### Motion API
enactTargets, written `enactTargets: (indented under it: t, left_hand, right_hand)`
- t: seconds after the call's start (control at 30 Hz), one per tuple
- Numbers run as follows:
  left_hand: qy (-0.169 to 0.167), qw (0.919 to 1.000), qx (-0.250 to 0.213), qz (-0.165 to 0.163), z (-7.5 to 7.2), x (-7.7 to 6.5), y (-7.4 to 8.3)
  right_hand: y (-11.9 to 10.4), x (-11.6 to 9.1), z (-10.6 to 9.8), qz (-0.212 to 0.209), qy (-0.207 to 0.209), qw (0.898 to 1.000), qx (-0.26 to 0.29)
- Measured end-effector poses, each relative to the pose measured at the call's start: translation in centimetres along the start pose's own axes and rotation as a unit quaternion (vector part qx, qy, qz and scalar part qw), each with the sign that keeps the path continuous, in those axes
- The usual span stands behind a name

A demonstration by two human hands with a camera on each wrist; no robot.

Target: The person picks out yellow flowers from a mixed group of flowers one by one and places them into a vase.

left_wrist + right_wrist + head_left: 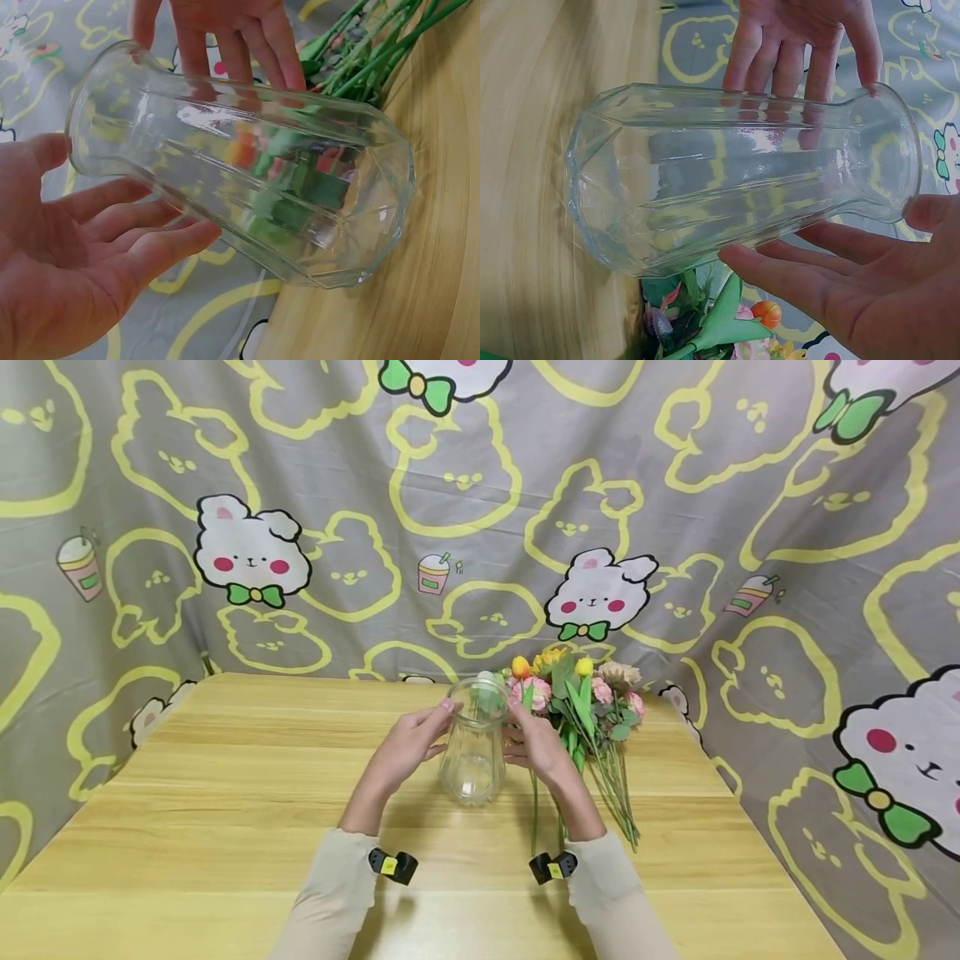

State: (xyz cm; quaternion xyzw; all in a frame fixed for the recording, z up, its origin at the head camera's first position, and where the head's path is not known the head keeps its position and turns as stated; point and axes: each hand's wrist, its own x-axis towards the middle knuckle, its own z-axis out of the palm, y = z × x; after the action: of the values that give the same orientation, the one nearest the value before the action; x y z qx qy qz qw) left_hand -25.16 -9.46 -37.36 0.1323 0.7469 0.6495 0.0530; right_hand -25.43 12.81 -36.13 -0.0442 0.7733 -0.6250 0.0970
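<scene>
A clear glass vase [474, 752] with a flared neck and faceted sides stands upright between both hands. I cannot tell if its base touches the table. On its left side, the left hand [412, 739] touches it with extended fingers, the thumb up by the rim. Opposite, the right hand [542, 745] touches the other side the same way, its fingers fairly straight. Both wrist views show the vase [240, 172] from the side, with nothing visible inside; the flower colours seen in the left wrist view show through the glass.
Just right of the vase, artificial flowers [602, 689] lie on the wooden table [247, 760], blooms toward the back and green stems toward the front. Several pink, orange and yellow blooms show. A patterned grey cloth [345, 468] hangs behind and around the table.
</scene>
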Motion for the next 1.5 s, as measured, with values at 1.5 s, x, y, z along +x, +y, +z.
enactTargets:
  t: [1.5]
  left_hand:
    - [0.004,0.9999,-0.009,-0.006,-0.1,-0.2,0.2]
  right_hand:
    - [-0.6,-0.9,-3.6,-0.073,0.150,0.979,-0.121]
